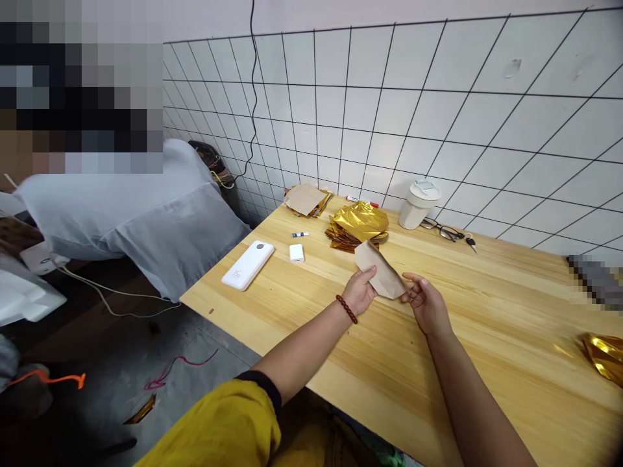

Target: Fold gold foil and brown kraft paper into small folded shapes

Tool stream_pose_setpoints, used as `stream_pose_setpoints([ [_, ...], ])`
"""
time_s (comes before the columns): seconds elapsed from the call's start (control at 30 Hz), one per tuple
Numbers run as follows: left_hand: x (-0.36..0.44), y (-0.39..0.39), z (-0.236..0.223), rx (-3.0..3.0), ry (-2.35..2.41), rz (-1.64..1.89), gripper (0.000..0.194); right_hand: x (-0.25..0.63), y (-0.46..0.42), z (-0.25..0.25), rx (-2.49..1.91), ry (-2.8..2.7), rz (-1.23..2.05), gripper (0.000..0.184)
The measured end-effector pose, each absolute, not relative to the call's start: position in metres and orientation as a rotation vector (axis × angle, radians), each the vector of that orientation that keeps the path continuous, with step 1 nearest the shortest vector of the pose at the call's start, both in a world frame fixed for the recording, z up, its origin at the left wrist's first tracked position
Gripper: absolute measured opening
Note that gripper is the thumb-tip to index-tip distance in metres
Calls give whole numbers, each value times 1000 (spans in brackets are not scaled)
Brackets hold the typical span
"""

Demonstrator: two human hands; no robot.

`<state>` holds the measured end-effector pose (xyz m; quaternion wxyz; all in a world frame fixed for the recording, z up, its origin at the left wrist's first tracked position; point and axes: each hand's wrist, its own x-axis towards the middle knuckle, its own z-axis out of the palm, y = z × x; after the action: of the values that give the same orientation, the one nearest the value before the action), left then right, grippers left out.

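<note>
A brown paper envelope [380, 267] is held over the wooden table [487, 337] between both my hands. My left hand [359, 292], with a red bead bracelet on its wrist, grips the envelope's lower left edge. My right hand [426, 301] pinches its right end with thumb and fingers. Just behind the envelope lies a heap of gold foil bags [359, 224].
A white power bank [248, 264], a small white charger [296, 252] and a tiny tube [300, 234] lie at the left. A white cup [418, 203], glasses [442, 229], a key [471, 243], more envelopes [306, 198] stand by the tiled wall. Another person in grey [146, 214] bends at the left.
</note>
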<state>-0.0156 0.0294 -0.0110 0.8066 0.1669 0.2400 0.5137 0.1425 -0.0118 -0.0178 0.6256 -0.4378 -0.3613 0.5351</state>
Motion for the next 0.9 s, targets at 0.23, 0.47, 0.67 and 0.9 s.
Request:
stream_pose_setpoints([
  [0.23,-16,24,-9,452,551,1037,30,139,-11,-25,-1118,-906,1172,37],
  [0.47,-18,24,-5,424,533,1049,28,137,-14,-27,-1086,-1058,1088,48],
  [0.67,-18,30,-4,254,517,1128,24,135,-15,-34,-1094,-1387,947,69],
  [0.9,-18,34,-13,279,506,1101,25,135,-9,-40,-1094,-1399,810,32],
])
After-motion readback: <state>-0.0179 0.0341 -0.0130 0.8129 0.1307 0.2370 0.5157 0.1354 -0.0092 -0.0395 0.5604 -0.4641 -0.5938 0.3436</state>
